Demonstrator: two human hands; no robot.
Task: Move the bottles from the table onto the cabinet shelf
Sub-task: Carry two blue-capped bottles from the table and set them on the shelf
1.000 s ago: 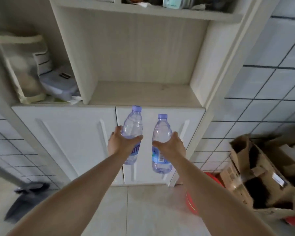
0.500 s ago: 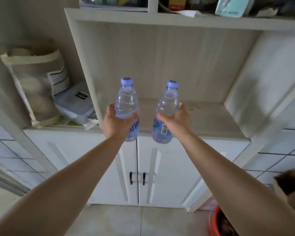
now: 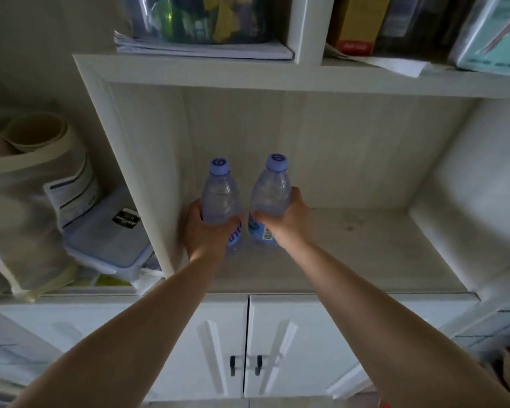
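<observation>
Nearest the camera, two bare forearms reach up past the white doors [image 3: 248,346] into the open bay of the cabinet. The left hand [image 3: 202,228] has its fingers curled tight round the waist of the left bottle [image 3: 221,198]; the right hand [image 3: 287,217] is wrapped the same way round the right bottle [image 3: 270,195], thumb toward the left bottle and fingers round the far side.

Both bottles stand with their long axes close to upright, caps leaning slightly away from the camera, and each rises straight up out of its own fist. They are just beside each other, nearly touching at the shoulders. Their bases are at or just above the shelf [image 3: 365,245], toward its left side, close to the divider [image 3: 124,160]. Whether they rest on the board cannot be told, since the hands and labels hide the bottoms. I judge the move left is a short lowering along that upright axis, then letting go. Neither hand is nearer; each already has its bottle.

Left of the divider, the next bay holds a lidded box [image 3: 106,234] on papers and a cloth bag [image 3: 27,187] with rolled items inside. Beyond and above the shelf, the upper shelf carries a clear bin [image 3: 200,19] of mixed things on a paper stack, and boxes [image 3: 357,22] to the right.
</observation>
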